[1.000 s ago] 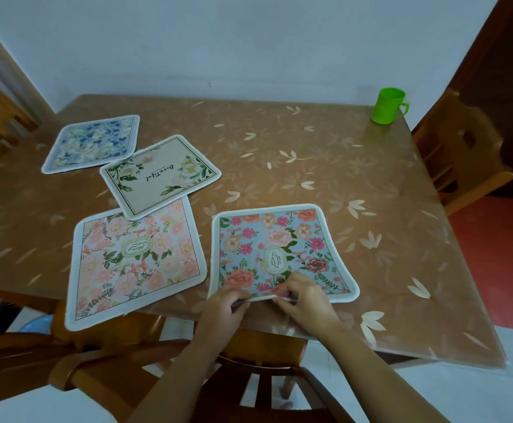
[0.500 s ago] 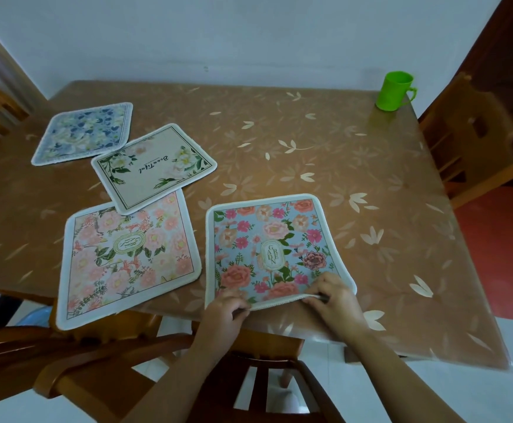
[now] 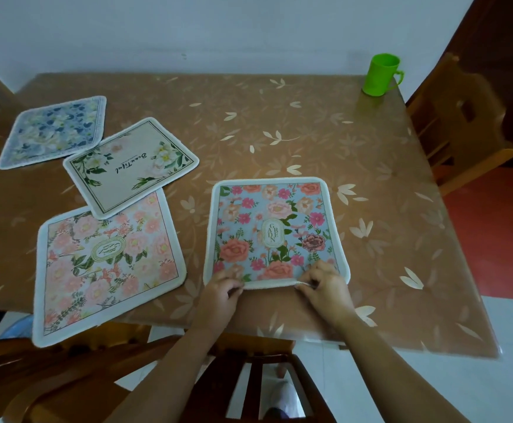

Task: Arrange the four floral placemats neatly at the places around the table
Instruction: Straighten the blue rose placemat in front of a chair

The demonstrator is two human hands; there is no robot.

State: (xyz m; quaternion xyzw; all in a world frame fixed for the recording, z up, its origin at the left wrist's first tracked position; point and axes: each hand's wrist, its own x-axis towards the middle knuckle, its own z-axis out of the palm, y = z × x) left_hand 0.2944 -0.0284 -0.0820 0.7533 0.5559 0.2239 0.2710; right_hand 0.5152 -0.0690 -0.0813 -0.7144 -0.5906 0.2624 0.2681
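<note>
**Both hands on the near hem of the rose placemat**

Container: one green cup stood upright at 1 o'clock on the surface, handle to 3 o'clock. Its inside could not be seen.

The rose placemat lay flat at 6 o'clock, sides square to the near edge of the surface. The long axis of its oval label ran 12 to 6.

Left hand and right hand each had the grip closed on that mat's near hem, fingers curled, one at each near corner.

Pink placemat lay at 8 o'clock, skewed, its near corner hanging over the edge. Beige placemat lay at 10 o'clock, tilted, overlapping the pink one's far edge. Blue-and-white placemat lay just beyond it, further toward 10.
</note>
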